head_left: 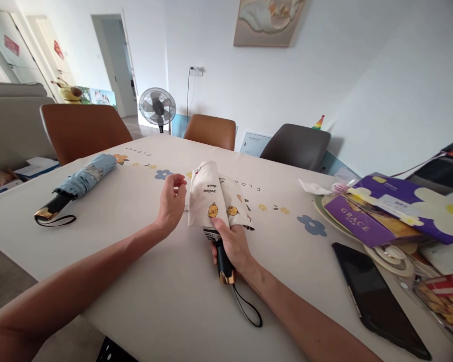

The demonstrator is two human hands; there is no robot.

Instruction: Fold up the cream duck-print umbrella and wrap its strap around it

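Observation:
A folded cream umbrella (pixel 206 193) with yellow duck prints and lettering lies over the table in front of me. Its black handle has a gold end and a wrist strap, and points towards me. My right hand (pixel 234 244) is wrapped round the top of the handle, the thumb pressing on the lower edge of the cloth. Just left of the cloth, my left hand (pixel 172 201) is raised with loosely curled fingers and nothing visible in them; a small gap parts it from the umbrella. Farther left lies a folded light-blue umbrella (pixel 86 177) with a black handle.
The table (pixel 147 296) has a pale cloth printed with flowers. On the right are a black phone (pixel 377 296), a purple box (pixel 358 221), a plate (pixel 320 208) and packaged food (pixel 447 299). Chairs (pixel 211 131) and a standing fan (pixel 157 106) are beyond the far edge.

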